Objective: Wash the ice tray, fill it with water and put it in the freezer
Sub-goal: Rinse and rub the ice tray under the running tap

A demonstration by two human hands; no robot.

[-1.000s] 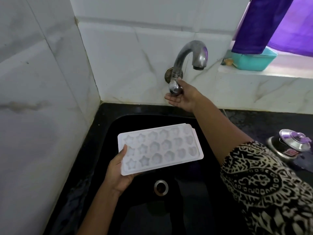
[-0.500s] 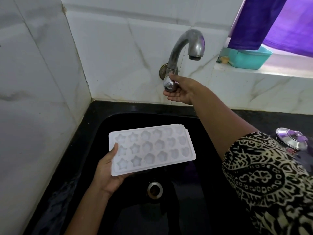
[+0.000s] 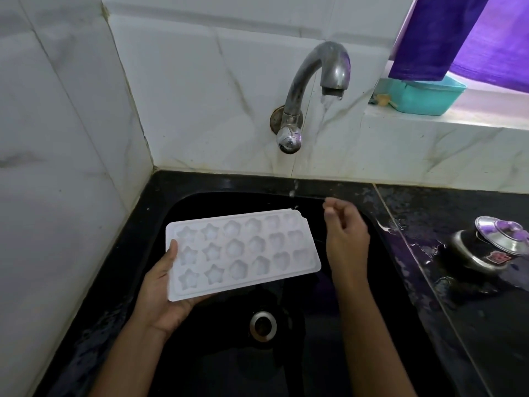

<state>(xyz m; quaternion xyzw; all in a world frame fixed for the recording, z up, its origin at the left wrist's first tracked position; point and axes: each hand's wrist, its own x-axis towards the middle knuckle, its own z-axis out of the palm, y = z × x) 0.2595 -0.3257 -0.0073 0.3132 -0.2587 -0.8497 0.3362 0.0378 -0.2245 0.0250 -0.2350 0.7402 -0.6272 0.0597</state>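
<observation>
Right hand [image 3: 346, 239] dropped from tap [image 3: 315, 81]; left hand [image 3: 163, 296] holds one ice tray [image 3: 243, 253].

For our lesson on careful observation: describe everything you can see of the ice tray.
The ice tray is white, seemingly plastic: a rectangle with rounded corners and a flat rim. Three rows of six moulds face up, stars at the left end, rounder shapes beyond. It is held roughly level above the black sink. The left hand grips its near left end, thumb on the rim. From the tap, water falls at its notched far right corner. The right hand is beside it, not touching.
</observation>
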